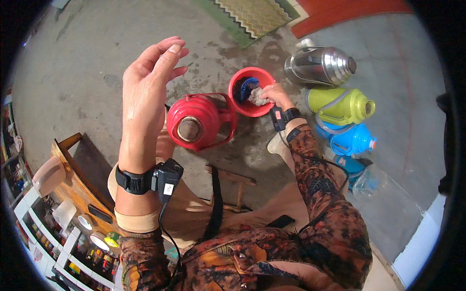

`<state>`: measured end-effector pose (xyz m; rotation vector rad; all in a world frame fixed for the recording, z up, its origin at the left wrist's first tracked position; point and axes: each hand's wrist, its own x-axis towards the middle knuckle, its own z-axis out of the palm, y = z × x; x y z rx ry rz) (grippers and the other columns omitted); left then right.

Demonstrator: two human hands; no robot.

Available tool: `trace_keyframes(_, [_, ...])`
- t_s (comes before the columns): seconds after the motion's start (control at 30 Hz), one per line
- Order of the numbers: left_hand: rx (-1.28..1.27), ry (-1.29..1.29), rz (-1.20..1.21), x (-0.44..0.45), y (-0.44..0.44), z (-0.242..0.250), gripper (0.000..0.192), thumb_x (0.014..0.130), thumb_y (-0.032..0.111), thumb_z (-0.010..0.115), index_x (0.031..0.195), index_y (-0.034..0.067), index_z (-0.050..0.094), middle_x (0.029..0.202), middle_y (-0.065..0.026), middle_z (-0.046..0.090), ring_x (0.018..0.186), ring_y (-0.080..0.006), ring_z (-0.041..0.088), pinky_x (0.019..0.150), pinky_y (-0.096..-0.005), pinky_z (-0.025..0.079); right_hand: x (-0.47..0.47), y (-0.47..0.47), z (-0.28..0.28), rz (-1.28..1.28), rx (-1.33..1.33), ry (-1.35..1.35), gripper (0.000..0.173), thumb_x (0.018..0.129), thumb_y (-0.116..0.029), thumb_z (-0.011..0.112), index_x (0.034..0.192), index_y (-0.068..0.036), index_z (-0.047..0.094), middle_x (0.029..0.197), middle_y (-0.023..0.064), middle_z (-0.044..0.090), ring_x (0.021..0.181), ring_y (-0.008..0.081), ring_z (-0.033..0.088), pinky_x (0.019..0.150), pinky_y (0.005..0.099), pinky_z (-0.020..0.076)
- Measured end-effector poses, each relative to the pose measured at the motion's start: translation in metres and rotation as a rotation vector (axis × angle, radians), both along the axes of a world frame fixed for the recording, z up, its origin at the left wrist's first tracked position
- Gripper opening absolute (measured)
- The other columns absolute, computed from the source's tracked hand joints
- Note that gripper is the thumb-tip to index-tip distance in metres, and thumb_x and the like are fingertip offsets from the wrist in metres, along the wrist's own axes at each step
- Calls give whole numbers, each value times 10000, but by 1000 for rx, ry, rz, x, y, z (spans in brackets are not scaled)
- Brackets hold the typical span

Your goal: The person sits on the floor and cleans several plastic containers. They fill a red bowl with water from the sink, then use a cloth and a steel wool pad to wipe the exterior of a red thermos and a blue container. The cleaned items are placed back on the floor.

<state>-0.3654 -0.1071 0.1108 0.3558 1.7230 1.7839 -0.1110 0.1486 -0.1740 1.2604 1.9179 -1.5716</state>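
My left hand (151, 80) is raised on the left, fingers loosely bent and apart, holding nothing. Just to its right a red vacuum flask (196, 122) with a swing handle stands close to my left leg. Its round top is brownish metal or worn. Beside the flask is a small red plastic basin (251, 112) with dark contents that I cannot make out well and a blue cloth or brush (249, 87). In my right hand (278, 96), at the basin's right rim, is a crumpled grey rag (258, 97) hanging inside the basin.
On the right lie a silver metal flask (315, 65), a lime-green flask (340, 105), a blue flask (347, 140) and a teal container (349, 167). A clear plastic bag (378, 185) lies by them. A wooden table (78, 189) with cups stands left. A patterned mat (256, 16) covers floor ahead.
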Motion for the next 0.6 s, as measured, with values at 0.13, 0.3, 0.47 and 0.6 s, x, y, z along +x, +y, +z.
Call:
trace_keyframes(0.13, [-5,-14,-32,1,-1,3,353,955,216,570,1187,-47,604,1225,-139,610,1127,-239,596,898,-347,501,11,0,28,-433,-490,381,257,846,-62,587,1063,74,612,1094,147,650,1004,248,643,916,361,503])
trace_keyframes(0.3, [-6,-11,-19,0,-3,4,354,950,215,578,1181,-52,604,1208,-138,620,1115,-240,607,888,-341,508,15,-21,27,-916,-793,541,421,872,-108,552,1273,9,499,1293,214,545,1227,368,509,1066,546,379])
trace_keyframes(0.47, [-6,-23,-9,-1,-2,2,341,949,212,581,1168,-48,612,1199,-139,627,1110,-240,612,881,-340,512,14,-43,-10,-991,-573,677,357,902,-76,537,1251,-26,477,1094,153,603,1152,358,563,1027,563,416])
trace_keyframes(0.6, [5,-20,-9,-2,-1,0,321,948,205,582,1154,-38,626,1185,-136,635,1106,-240,614,879,-341,513,6,-46,-32,-876,-521,650,216,977,-198,540,1117,-35,563,886,70,564,900,293,655,766,447,556])
